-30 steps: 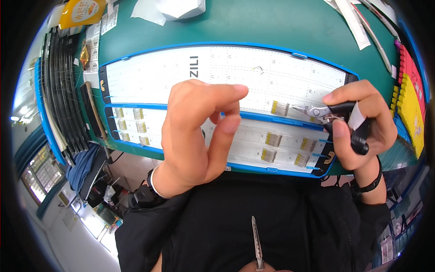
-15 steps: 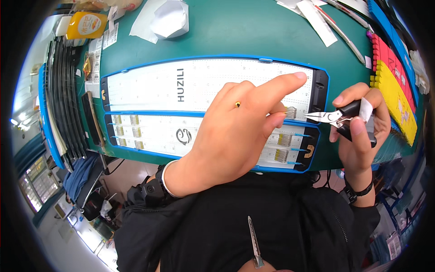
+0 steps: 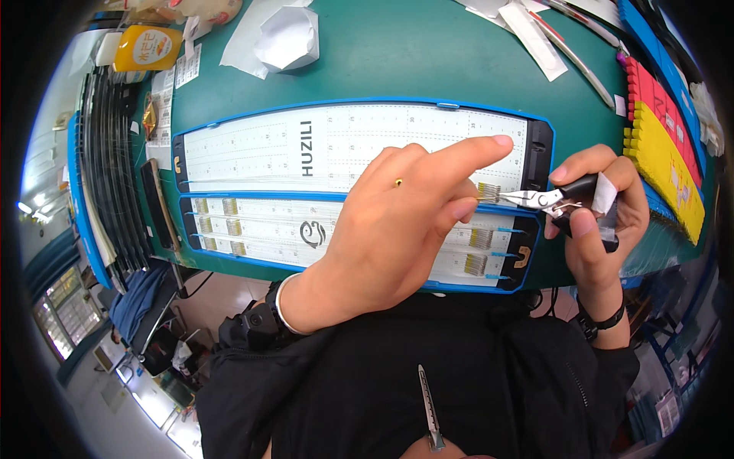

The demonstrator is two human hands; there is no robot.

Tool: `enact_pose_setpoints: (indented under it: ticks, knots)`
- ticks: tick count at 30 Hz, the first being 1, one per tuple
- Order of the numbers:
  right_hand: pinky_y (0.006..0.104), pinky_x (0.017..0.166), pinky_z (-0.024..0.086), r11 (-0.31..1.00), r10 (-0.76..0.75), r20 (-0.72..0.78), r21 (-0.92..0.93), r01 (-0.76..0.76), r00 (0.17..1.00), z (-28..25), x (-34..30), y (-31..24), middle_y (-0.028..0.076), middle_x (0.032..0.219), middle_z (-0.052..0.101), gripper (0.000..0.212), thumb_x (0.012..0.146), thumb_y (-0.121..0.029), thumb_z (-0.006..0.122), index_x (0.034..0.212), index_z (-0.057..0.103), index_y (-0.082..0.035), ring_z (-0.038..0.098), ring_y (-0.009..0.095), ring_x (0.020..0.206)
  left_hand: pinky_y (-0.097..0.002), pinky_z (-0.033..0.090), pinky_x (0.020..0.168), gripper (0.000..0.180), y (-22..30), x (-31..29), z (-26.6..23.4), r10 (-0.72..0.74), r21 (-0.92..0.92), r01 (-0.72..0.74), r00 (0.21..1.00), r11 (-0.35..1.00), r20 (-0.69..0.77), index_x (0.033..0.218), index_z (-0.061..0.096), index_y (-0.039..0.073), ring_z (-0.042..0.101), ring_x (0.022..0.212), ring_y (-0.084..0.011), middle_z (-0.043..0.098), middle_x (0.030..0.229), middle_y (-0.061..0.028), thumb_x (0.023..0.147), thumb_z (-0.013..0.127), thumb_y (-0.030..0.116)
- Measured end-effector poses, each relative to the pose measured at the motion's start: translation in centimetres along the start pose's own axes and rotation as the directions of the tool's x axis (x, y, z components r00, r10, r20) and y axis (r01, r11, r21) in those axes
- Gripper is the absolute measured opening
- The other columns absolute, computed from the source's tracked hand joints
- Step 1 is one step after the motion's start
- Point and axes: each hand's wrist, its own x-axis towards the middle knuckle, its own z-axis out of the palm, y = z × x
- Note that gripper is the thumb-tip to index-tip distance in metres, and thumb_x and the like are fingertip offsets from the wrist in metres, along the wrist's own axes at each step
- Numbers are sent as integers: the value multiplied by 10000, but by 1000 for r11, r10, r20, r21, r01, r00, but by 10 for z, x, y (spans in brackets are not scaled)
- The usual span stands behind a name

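Note:
A long hinged case with a blue rim (image 3: 359, 101) lies unfolded on the table, its white inner boards printed with fine scales. My left hand (image 3: 394, 229) is over its right half, index finger stretched toward the right end. The thumb and other fingers are curled beside a bundle of thin metal wires (image 3: 488, 191); whatever they pinch is hidden. My right hand (image 3: 600, 206) grips small black-handled pliers (image 3: 539, 199), a white wrap around one handle. The pliers' tips reach the bundle's right edge. Similar bundles (image 3: 480, 239) sit on the nearer board.
A white faceted paper cup (image 3: 289, 38) and a yellow bottle (image 3: 149, 47) stand at the far left. Dark stacked panels (image 3: 107, 161) line the left edge. Yellow and red foam pieces (image 3: 664, 172) lie at right; a pen (image 3: 573, 57) and paper strips lie at far right.
The pliers have moved left, from the case's right end to the wire bundle. My left hand has shifted only slightly, its index finger a little lower.

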Motion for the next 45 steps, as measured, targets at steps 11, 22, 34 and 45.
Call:
enact_pose_setpoints:
  ticks: [11,22,34,45]
  knots:
    - [275,783,530,989,-49,33,-137,53,998,-10,3,1,238,1013,692,245,826,0,704,855,467,-55,654,176,869,-540,297,1114,634,2,0,-16,-47,276,4,988,961,150,1395,528,79,496,1268,-337,643,1253,-87,843,756,293]
    - [307,695,523,844,-218,264,-433,317,940,-28,8,15,248,925,703,261,787,2,703,835,453,-52,663,241,809,-642,137,1180,829,-11,-15,-12,-163,604,-101,916,791,367,1343,648,230,346,1452,-387,532,1484,5,825,347,802]
    - [322,764,466,825,-57,303,-522,216,951,-29,4,2,218,994,685,158,870,-15,556,831,414,-73,581,197,811,-734,75,1155,822,-11,-10,-7,-227,641,-79,896,763,381,1269,685,404,379,1431,-383,534,1469,51,739,266,872]
    - [300,680,461,829,-71,291,-514,219,954,-26,3,2,235,987,669,162,879,13,545,838,410,-67,544,169,714,-730,72,1162,785,-10,-11,-7,-251,649,-67,888,758,386,1271,676,431,357,1445,-372,497,1497,63,741,289,861]
